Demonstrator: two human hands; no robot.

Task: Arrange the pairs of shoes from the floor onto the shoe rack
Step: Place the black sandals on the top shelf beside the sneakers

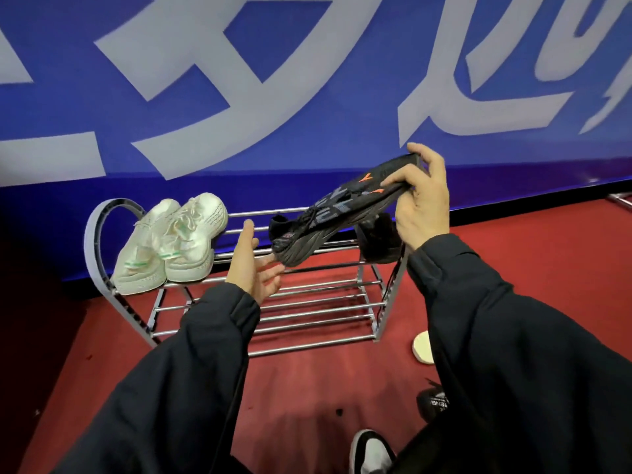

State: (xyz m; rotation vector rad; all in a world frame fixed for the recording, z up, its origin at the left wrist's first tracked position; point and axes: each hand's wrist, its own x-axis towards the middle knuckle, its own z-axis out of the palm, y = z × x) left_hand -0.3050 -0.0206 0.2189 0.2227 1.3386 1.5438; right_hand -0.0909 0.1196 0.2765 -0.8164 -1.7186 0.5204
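Black-and-white shoe (371, 451) sits at 6 o'clock, while right hand (422, 203) pinches a black sneaker (337, 213) over the metal shoe rack (307, 302), left hand (254, 265) fingers spread, 2 white sneakers (171, 242) at 9 o'clock.

Both my arms are in dark navy-black padded jacket sleeves: left sleeve (178, 381) at 7 o'clock, right sleeve (513, 354) at 4 o'clock. Plain cuffs, soft folds. My left hand (254, 268) and right hand (422, 203) are bare, no gloves.
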